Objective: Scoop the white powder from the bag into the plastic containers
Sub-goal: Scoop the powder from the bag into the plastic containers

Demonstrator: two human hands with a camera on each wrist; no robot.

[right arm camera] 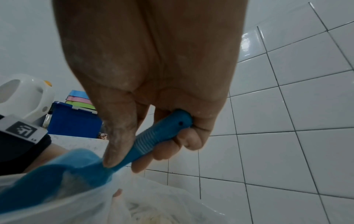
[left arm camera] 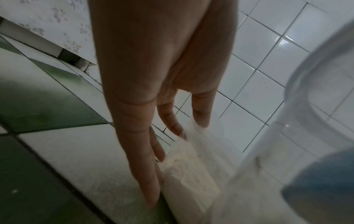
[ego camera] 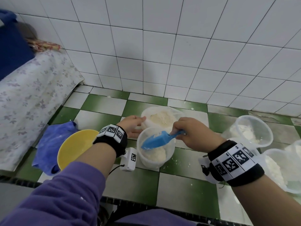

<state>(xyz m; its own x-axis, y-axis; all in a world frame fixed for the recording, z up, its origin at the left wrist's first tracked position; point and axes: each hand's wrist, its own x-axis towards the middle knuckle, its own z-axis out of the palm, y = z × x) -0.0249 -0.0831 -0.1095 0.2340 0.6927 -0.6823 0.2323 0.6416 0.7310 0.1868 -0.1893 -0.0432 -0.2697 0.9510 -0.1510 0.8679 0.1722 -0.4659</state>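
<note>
Two hands busy | my right hand (ego camera: 193,134) pinches scoop (ego camera: 156,140) handle | left hand (ego camera: 132,126) spread, steadying bag (ego camera: 160,119) at 12 o'clock | powder loose, spills; bag floppy, hold rim

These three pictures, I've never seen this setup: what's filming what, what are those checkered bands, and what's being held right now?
No machine here: a person works with bare hands. The big picture comes from a head camera; the other two from cameras strapped at each wrist, on bands with printed markers. The right hand holds a blue scoop by its handle, its bowl over a plastic container partly filled with white powder. The left hand, fingers straight, touches the side of the open powder bag behind it. On the green-and-white tiled surface also sit a yellow bowl, a blue cloth and more containers at the right.
</note>
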